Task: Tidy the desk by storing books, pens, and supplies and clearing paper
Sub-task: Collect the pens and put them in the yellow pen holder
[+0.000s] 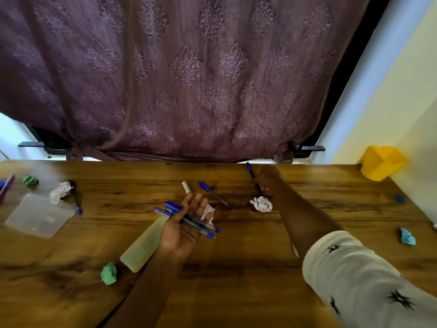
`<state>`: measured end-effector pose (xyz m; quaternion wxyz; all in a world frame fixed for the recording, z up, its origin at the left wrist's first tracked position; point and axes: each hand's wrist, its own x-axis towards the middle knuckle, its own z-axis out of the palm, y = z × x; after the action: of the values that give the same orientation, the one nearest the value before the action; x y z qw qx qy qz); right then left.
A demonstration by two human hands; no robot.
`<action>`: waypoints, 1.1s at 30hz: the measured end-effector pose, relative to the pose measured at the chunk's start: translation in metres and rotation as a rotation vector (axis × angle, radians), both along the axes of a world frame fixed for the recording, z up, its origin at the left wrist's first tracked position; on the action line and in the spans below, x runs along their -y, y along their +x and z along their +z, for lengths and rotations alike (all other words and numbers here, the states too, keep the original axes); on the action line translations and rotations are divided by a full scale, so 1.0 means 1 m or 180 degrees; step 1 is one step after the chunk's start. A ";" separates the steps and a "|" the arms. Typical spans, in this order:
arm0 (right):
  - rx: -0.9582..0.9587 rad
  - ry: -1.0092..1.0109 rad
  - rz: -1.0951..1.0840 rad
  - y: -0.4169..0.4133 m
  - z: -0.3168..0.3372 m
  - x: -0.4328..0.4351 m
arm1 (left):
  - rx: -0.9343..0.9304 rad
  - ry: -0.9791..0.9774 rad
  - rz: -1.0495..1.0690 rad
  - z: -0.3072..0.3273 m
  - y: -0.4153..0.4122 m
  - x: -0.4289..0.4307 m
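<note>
Worktop (236, 268), L to R, all vs. the pencil case (140, 248): clear plastic lid (39, 215) far left of it, green paper ball (109, 273) just left. Left hand (183, 224) at its upper-right end, palm up, fingers fairly straight, bundle of pens (189, 221) lying across the palm. White paper ball (261, 204) further right. Right hand (263, 182) just beyond, curled round a blue pen (249, 170). Yellow holder (383, 165) far right, back corner.
</note>
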<state>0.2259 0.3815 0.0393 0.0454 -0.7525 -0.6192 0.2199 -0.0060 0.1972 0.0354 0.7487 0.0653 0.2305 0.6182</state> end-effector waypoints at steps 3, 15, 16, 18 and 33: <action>-0.0467 0.0300 0.0053 0.004 0.022 0.004 | -0.0053 -0.0143 0.0014 0.006 0.005 -0.001; -0.1126 0.0761 0.1395 -0.080 0.065 0.174 | -0.0097 -0.0195 0.0055 0.016 0.010 0.015; -0.1062 0.0782 0.1435 -0.083 0.061 0.179 | -0.0095 -0.0184 0.0068 0.016 0.010 0.018; -0.1012 0.0822 0.1515 -0.089 0.057 0.187 | -0.0079 -0.0212 0.0102 0.013 0.009 0.021; -0.0453 0.0886 0.0799 -0.092 0.018 0.087 | 0.0015 -0.0074 0.0341 0.012 -0.016 0.026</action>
<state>0.1336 0.2944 0.0575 0.1649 -0.6384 -0.7278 0.1887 -0.0222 0.1707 0.0478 0.7157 0.0427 0.2391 0.6548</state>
